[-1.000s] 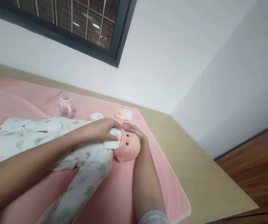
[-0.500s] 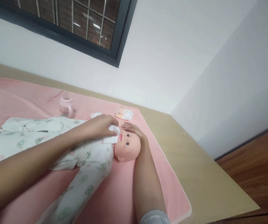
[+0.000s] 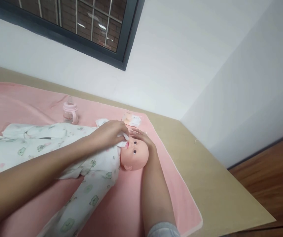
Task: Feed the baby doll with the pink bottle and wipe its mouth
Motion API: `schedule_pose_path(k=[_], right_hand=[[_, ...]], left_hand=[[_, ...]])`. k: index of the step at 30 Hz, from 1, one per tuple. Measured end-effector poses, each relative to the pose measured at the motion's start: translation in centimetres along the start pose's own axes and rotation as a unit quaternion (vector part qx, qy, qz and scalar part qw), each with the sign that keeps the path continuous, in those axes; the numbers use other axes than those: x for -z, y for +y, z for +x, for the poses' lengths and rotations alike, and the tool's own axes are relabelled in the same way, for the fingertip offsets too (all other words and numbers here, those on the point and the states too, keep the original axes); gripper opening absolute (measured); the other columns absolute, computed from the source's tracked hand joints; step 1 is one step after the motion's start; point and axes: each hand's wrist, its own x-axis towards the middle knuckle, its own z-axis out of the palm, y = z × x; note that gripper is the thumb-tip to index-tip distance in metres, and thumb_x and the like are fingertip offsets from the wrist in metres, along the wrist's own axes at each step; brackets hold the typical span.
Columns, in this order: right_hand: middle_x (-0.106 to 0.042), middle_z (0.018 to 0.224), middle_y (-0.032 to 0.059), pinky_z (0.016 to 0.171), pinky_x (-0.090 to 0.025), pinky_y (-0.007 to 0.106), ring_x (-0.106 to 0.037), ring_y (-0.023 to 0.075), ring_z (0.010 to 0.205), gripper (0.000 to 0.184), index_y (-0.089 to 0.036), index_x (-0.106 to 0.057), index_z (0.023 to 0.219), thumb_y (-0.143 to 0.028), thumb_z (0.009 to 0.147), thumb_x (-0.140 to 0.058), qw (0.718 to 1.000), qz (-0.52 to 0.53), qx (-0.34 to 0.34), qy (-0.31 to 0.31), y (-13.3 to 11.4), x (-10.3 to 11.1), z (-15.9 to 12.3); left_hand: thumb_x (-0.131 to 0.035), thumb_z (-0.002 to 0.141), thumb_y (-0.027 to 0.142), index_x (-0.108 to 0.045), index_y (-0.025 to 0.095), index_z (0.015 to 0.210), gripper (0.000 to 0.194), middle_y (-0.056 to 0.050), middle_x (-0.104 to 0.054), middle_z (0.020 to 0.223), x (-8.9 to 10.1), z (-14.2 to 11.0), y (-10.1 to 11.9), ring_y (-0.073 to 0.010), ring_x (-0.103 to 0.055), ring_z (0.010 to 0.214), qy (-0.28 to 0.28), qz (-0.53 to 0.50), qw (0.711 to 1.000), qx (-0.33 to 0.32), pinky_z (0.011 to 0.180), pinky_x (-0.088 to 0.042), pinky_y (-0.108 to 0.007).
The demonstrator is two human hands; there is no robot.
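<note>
Wipe (image 3: 121, 144): beside the mouth of the doll (image 3: 137, 157); it looks thin, soft and very light, so a pinched fold should be the good hold.
Left hand (image 3: 110, 132): thumb and fingers grasp the wipe.
Doll: lies on the mat (image 3: 129, 200); its head looks smooth, perhaps slippery, best cupped at the crown.
Right hand (image 3: 142, 136): around the head, fingers extended, not clenched.

White walls (image 3: 171, 65), dark-framed window (image 3: 69, 24), brickwork (image 3: 83, 13) behind pale bars (image 3: 92, 19), tan tabletop (image 3: 195, 177), brown wood-grain surface (image 3: 274, 177)
</note>
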Motion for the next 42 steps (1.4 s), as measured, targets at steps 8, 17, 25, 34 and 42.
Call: schedule_pose_path(k=[8, 17, 25, 34, 42], right_hand=[[-0.070, 0.113, 0.0080, 0.102, -0.048, 0.038, -0.064, 0.0234, 0.110, 0.047, -0.020, -0.060, 0.119, -0.029, 0.074, -0.072, 1.000, -0.005, 0.002, 0.011, 0.0, -0.1, -0.1], [-0.069, 0.113, 0.0094, 0.103, -0.047, 0.041, -0.065, 0.0250, 0.109, 0.047, -0.020, -0.060, 0.119, -0.030, 0.075, -0.072, 1.000, 0.010, 0.008, 0.012, 0.1, -0.2, -0.2], [-0.070, 0.112, 0.0095, 0.103, -0.046, 0.041, -0.065, 0.0246, 0.107, 0.048, -0.021, -0.060, 0.118, -0.033, 0.074, -0.073, 1.000, 0.000, 0.009, 0.009, -0.1, -0.3, -0.4], [-0.069, 0.112, 0.0092, 0.104, -0.046, 0.041, -0.065, 0.0246, 0.107, 0.047, -0.020, -0.060, 0.119, -0.030, 0.075, -0.072, 1.000, 0.007, 0.006, 0.014, 0.0, -0.3, -0.3], [-0.070, 0.111, 0.0087, 0.104, -0.047, 0.041, -0.065, 0.0237, 0.109, 0.043, -0.020, -0.061, 0.116, -0.028, 0.075, -0.072, 0.999, 0.038, 0.013, -0.001, 0.6, 0.2, 0.3]], left_hand=[[-0.050, 0.075, 0.007, -0.073, 0.019, 0.079, 0.027, -0.002, -0.069, 0.089, 0.0, 0.0, 0.6, -0.0202, -0.062, 0.086, 0.005, -0.013, 1.000, -0.004, 0.076, -0.042, -0.028], [-0.055, 0.079, 0.028, -0.073, 0.021, 0.087, 0.021, -0.001, -0.071, 0.091, 0.1, -0.2, -0.2, -0.0210, -0.063, 0.085, -0.013, -0.137, 0.990, -0.011, 0.077, -0.045, -0.028], [-0.055, 0.075, 0.027, -0.074, 0.020, 0.087, 0.023, -0.003, -0.071, 0.094, -0.5, -0.1, 0.3, -0.0228, -0.063, 0.086, -0.029, -0.119, 0.992, 0.017, 0.078, -0.045, -0.030], [-0.052, 0.074, 0.021, -0.072, 0.018, 0.086, 0.023, -0.005, -0.071, 0.093, -0.7, -0.1, 0.6, -0.0238, -0.063, 0.088, -0.001, -0.071, 0.997, 0.019, 0.077, -0.044, -0.031], [-0.052, 0.076, 0.026, -0.071, 0.020, 0.090, 0.024, 0.000, -0.071, 0.090, 1.0, -0.4, 0.0, -0.0208, -0.063, 0.081, -0.056, -0.109, 0.992, 0.014, 0.073, -0.043, -0.027]])
